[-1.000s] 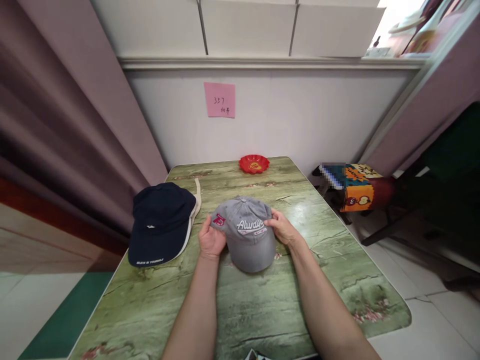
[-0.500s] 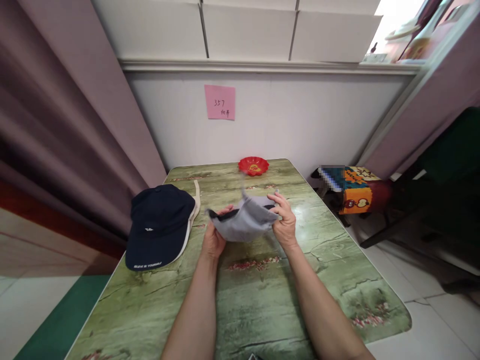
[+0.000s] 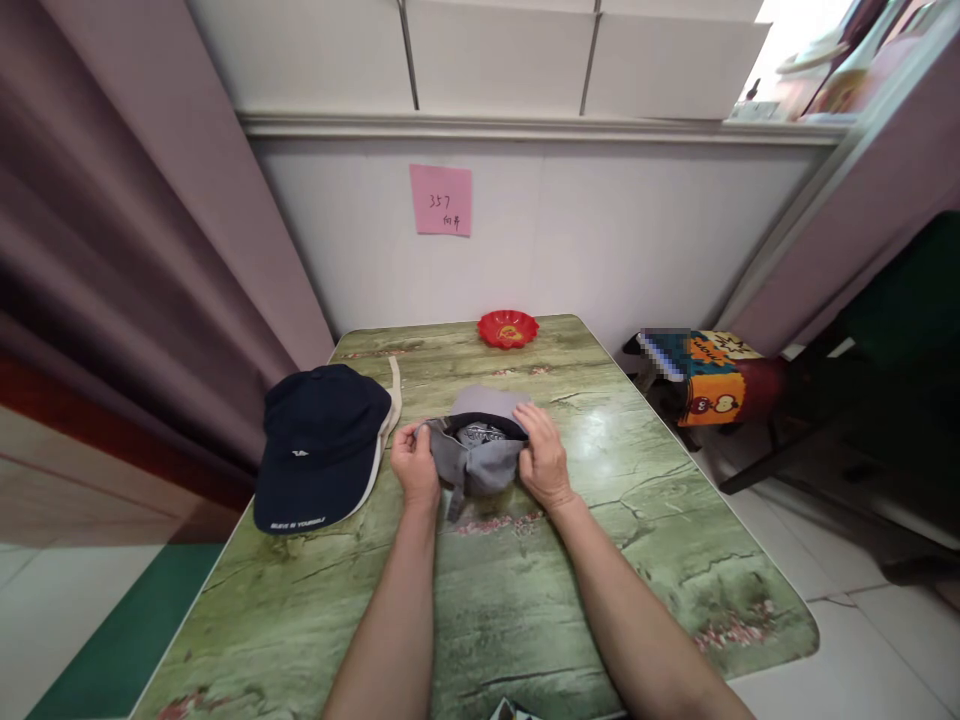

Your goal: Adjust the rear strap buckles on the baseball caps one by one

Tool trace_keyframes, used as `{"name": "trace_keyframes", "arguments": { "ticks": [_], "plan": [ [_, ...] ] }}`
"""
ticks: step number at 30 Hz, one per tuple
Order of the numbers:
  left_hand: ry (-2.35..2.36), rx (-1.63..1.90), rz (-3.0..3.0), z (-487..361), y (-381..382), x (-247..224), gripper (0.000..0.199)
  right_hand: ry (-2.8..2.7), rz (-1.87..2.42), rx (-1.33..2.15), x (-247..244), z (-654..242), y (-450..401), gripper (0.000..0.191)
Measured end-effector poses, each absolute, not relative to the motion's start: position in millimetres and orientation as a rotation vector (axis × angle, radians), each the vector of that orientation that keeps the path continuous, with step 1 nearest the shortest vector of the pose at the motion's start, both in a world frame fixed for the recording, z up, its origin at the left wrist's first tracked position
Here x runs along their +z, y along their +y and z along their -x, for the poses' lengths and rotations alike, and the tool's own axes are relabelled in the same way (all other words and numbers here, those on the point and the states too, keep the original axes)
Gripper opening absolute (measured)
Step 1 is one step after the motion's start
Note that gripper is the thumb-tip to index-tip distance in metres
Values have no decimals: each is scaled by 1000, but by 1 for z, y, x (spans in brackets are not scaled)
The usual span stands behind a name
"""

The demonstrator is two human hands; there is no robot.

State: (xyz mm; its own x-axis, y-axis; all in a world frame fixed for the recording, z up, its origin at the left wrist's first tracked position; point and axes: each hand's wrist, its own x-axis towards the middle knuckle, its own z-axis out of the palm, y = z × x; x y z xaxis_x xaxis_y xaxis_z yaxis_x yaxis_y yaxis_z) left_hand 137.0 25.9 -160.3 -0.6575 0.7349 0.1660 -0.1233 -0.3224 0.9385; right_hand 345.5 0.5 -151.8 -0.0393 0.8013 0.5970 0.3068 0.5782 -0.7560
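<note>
Left hand (image 3: 416, 468): ours, nearly closed, thumb and fingers pinching the left edge of the grey cap (image 3: 487, 470). Right hand (image 3: 545, 458): fingers bent, half-curled round its right side. Grey cap: one, between our hands over the middle of the table (image 3: 667, 560) — whether it rests there we cannot tell; hollow facing up, brim (image 3: 484, 399) at the far side, loose strap (image 3: 456, 505) hanging near our left hand. We judge it light, soft in the cloth, stiffer in the brim, neither slippery nor fragile — best held by the edge at both sides, as we have it. Navy cap (image 3: 322, 425): to the left, brim towards us. Red dish (image 3: 508, 330): at the table's far end. Pink note (image 3: 441, 200): on the wall (image 3: 600, 220) beyond.
</note>
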Motion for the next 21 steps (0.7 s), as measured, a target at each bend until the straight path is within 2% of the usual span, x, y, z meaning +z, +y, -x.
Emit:
{"name": "trace_keyframes", "arguments": {
  "ticks": [2,6,11,15,18,21],
  "plan": [
    [1434,2090,-757,-132,28,-164,14,-1731,828,654,-143,-337,-10,57],
    [1509,2128,-796,-130,28,-167,13,-1972,772,744,-145,-316,-16,63],
    [1566,2017,-990,-137,24,-169,11,-1900,1147,476,-171,-316,2,55],
    [1614,1866,-1121,-140,23,-171,12,-1780,1395,193,-172,-326,4,67],
    [1759,1823,-1286,-141,21,-168,23,-1889,1324,41,-158,-326,-5,75],
    [1914,1800,-1627,-146,16,-161,31,-2118,1104,-27,-147,-319,-13,68]
  ]
}}
